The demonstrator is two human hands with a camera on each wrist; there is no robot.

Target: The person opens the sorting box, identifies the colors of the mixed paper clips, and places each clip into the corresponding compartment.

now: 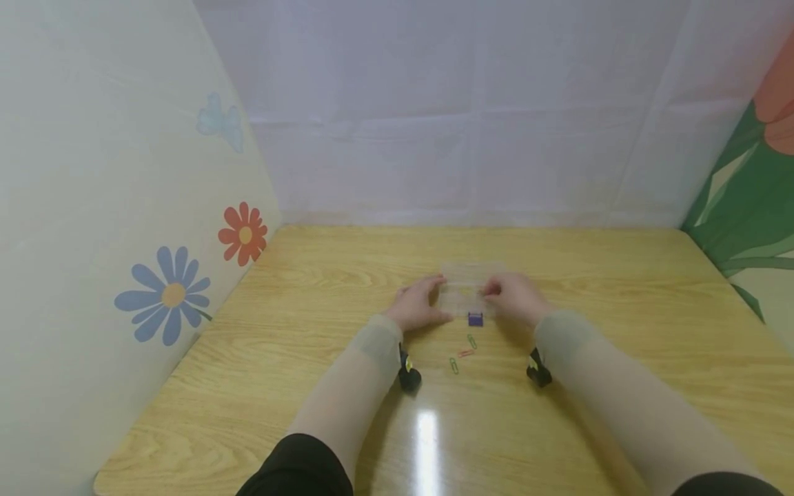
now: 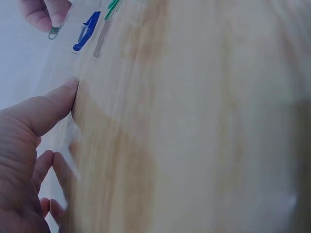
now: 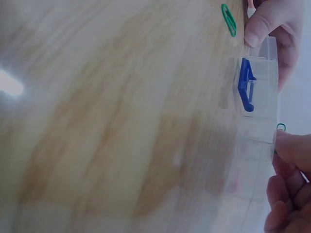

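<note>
A clear plastic box (image 1: 457,271) with inner dividers and a blue latch (image 1: 475,319) on its front stands on the table, its lid raised toward the back. My left hand (image 1: 418,305) holds the box's left side, thumb against the front corner. Above the box, my right hand (image 1: 513,296) pinches a small green paper clip (image 3: 281,126) between thumb and fingertips; one loop sticks out. The left wrist view also catches this pinched clip (image 2: 53,33). Something reddish inside the box is too blurred to name.
In front of the box lie a green paper clip (image 1: 472,341), a pink-red paper clip (image 1: 466,353) and another green paper clip (image 1: 454,366). The wooden table (image 1: 310,275) meets a white cloth (image 1: 434,138) behind and flowered cloths at both sides.
</note>
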